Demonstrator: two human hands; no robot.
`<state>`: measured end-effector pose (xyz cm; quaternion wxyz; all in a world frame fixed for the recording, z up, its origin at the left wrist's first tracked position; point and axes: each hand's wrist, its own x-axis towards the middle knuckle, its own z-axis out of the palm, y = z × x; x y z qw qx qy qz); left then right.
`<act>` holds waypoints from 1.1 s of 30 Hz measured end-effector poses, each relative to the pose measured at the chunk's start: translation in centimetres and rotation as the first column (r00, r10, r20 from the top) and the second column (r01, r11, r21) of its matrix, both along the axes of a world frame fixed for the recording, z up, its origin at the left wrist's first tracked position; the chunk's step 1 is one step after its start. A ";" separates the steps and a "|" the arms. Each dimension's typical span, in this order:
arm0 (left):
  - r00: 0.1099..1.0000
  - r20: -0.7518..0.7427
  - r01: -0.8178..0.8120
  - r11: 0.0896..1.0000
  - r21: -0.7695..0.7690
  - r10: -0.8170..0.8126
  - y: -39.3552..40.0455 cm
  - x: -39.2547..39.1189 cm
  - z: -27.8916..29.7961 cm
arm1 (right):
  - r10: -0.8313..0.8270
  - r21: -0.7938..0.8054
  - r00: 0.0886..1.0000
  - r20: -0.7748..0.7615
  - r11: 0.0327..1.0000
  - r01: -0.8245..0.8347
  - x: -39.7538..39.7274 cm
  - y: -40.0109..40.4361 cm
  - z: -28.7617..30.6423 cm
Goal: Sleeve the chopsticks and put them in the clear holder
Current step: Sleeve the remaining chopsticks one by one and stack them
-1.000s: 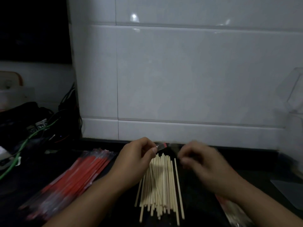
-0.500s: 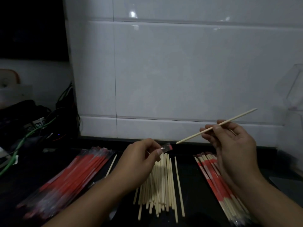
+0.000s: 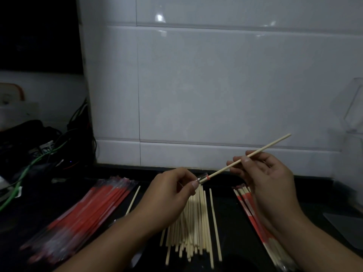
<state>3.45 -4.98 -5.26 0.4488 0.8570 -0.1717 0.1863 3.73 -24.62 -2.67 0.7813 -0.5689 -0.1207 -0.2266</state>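
Observation:
My right hand (image 3: 263,179) pinches a bare wooden chopstick (image 3: 269,147) that slants up to the right. Its lower tip sits in the mouth of a clear sleeve with a red band (image 3: 204,178), which my left hand (image 3: 172,195) pinches near its open end. Under my hands a pile of bare chopsticks (image 3: 196,222) lies on the dark counter. A stack of empty red-and-clear sleeves (image 3: 82,214) lies at the left. Several sleeved chopsticks (image 3: 253,216) lie at the right, partly hidden by my right forearm. The clear holder (image 3: 353,122) stands at the far right edge.
A white tiled wall rises right behind the counter. Dark cables, a green cord (image 3: 21,185) and a black bag (image 3: 23,134) crowd the far left. One loose chopstick (image 3: 133,199) lies beside the sleeve stack. A flat grey sheet (image 3: 345,226) lies at the right front.
My right hand lifted one chopstick off the pile, then brought its lower tip leftward into the mouth of the sleeve held by my left hand.

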 end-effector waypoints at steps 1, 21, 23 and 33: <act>1.000 0.002 0.001 1.000 -0.001 -0.001 0.0 0.0 0.0 | 0.009 0.003 1.000 -0.009 1.000 -0.009 0.0 0.1 0.0; 0.999 -0.011 -0.037 0.999 0.033 0.038 0.4 0.3 0.1 | -0.115 -0.135 0.992 -0.052 0.985 0.107 0.4 -0.3 0.0; 0.999 -0.002 -0.037 0.999 0.031 0.037 0.4 0.4 0.1 | -0.110 -0.193 0.993 -0.049 0.976 0.099 0.6 -0.4 -0.1; 0.997 0.062 -0.038 0.998 0.042 0.035 0.6 0.4 -0.2 | 0.142 -0.889 0.989 -0.046 0.446 -0.105 -0.4 2.0 -3.3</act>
